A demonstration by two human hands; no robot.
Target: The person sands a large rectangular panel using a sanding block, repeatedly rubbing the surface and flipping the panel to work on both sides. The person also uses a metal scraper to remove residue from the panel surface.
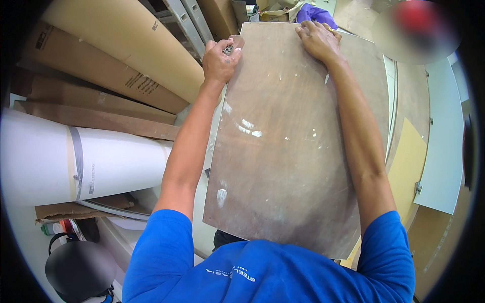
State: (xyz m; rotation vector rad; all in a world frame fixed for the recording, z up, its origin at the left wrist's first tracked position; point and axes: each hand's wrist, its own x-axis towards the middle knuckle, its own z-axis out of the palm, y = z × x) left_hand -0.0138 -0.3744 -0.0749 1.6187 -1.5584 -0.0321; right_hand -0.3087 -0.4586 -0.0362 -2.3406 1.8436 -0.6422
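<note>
A large brown wooden panel [288,144] with white smears and specks lies before me and reaches to my waist. At its far left corner my left hand [221,60] is closed around a small clear object with thin metal pieces, too small to name. On the panel's far edge rests my right hand [320,41], its fingers bent over that edge, close to a purple cloth or bag [316,15]. Both forearms stretch forward, the right one over the panel. The fingers' undersides are hidden.
Long cardboard boxes [102,72], a large white wrapped roll [113,159] and an aluminium ladder [185,22] stand at the left. To the right are a yellowish board [407,163] and a pale door panel with hinges [441,144]. Blurred people show at the lower left and upper right.
</note>
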